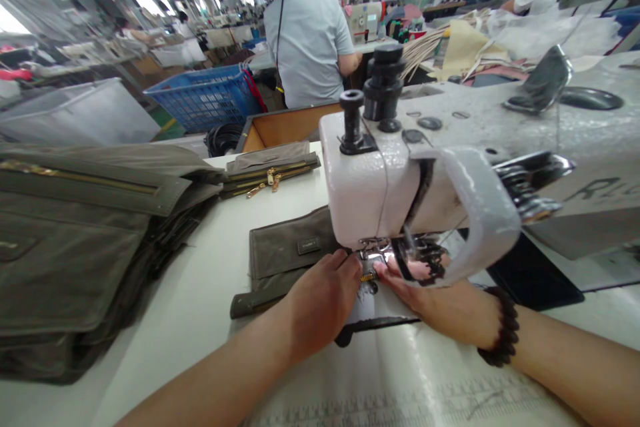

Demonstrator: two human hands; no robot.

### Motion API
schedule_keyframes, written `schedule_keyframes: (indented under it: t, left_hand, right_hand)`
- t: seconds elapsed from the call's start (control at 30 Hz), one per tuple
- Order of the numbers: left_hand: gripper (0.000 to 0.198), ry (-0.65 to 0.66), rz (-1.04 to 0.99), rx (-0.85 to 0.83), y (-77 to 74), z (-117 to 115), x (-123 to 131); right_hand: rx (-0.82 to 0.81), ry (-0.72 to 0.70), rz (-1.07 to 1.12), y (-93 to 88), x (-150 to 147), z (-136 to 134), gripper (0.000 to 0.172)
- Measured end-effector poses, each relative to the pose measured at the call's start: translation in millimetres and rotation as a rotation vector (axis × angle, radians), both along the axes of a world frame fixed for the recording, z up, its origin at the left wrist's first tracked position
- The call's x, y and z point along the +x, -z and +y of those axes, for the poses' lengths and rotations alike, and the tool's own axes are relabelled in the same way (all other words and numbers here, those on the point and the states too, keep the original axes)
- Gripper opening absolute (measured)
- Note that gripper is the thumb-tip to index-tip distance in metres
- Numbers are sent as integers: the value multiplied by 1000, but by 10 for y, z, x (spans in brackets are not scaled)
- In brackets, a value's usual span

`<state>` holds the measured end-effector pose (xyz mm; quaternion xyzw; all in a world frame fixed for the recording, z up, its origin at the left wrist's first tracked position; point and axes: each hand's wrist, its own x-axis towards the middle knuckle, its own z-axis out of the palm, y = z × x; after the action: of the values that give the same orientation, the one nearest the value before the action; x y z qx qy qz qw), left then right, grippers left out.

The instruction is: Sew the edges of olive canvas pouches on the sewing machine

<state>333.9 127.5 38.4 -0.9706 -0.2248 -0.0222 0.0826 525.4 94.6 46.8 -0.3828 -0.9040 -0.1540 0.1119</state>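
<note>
A white industrial sewing machine head (370, 193) overhangs the white worktable (170, 320), its needle and presser foot partly hidden among the metal parts. My left hand (323, 303) grips the olive canvas panel (285, 247), which carries a small dark label, right beside the foot. A thin strip of brass zipper teeth (367, 277) shows between my hands. My right hand (425, 300), with a dark bead bracelet (505, 327) at the wrist, reaches in under the machine's white guard. Its fingers are close to the zipper, and part of them is hidden.
A pile of olive canvas bags (65, 247) and folded pieces with brass zippers (270, 177) lie to the left. A printed ruler mat (400, 387) lies under my arms. Behind are a wooden box (285, 127), a blue basket (200, 97) and a seated co-worker (305, 47).
</note>
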Motion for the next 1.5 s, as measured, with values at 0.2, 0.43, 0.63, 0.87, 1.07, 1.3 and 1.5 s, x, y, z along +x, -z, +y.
schedule_keyframes:
  t: [0.2, 0.43, 0.63, 0.87, 1.07, 1.3, 1.5]
  left_hand:
    - [22, -2, 26, -7, -12, -18, -7]
    - [23, -18, 27, -26, -63, 67, 51]
    - [24, 28, 115, -53, -89, -199, -27]
    - [30, 91, 80, -142, -127, -880, -314]
    - [28, -44, -17, -143, -188, -930, -272]
    - [27, -291, -323, -284, -395, -779, -450]
    - [24, -704, -1038, 297, -1253, -61, -795]
  right_hand:
    - [19, -14, 8, -11, 0, 0, 35]
    - [9, 35, -47, 102, 18, 12, 34]
    - [-56, -9, 88, 58, 55, 26, 28]
    - [-123, -137, 178, -14, 104, 31, 45]
    - [-135, -105, 142, -19, 96, 15, 45]
    - [-173, -97, 166, -7, 107, -11, 44]
    - [-184, -128, 228, 3, 73, -16, 44]
